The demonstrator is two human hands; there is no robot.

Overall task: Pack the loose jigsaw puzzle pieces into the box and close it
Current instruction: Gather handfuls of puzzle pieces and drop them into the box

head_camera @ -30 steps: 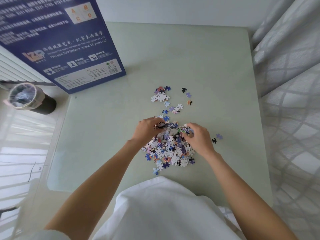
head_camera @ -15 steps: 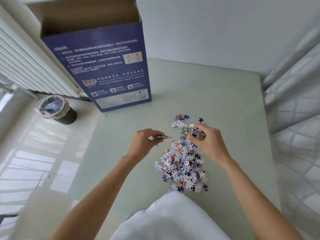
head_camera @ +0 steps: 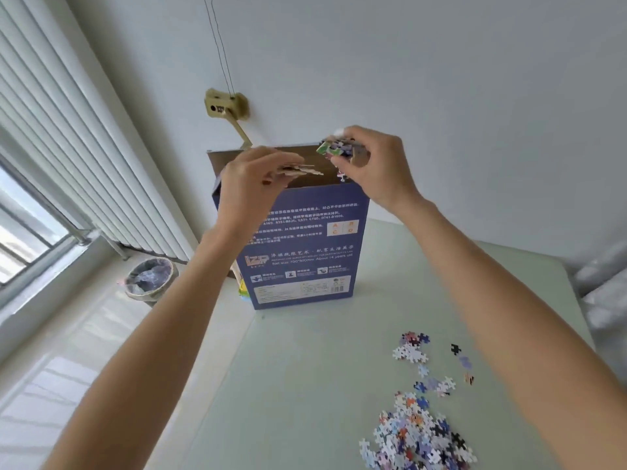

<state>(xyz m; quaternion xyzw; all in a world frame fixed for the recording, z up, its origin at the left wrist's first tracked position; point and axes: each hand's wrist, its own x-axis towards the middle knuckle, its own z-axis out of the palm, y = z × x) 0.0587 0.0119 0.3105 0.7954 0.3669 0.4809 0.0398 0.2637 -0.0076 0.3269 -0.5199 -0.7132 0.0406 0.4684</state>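
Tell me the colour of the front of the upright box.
Dark blue with white print on the box; the head view shows it.

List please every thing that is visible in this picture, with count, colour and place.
box: one, dark blue, upright at table's far left, top open
loose puzzle pieces: many, mixed colours, near right of table
table: one, pale green
bin: one, lined, on floor left
blinds: white, left wall
wall fitting: one, beige, behind box
left hand: grip on pieces, at box opening
right hand: grip on pieces, above box opening
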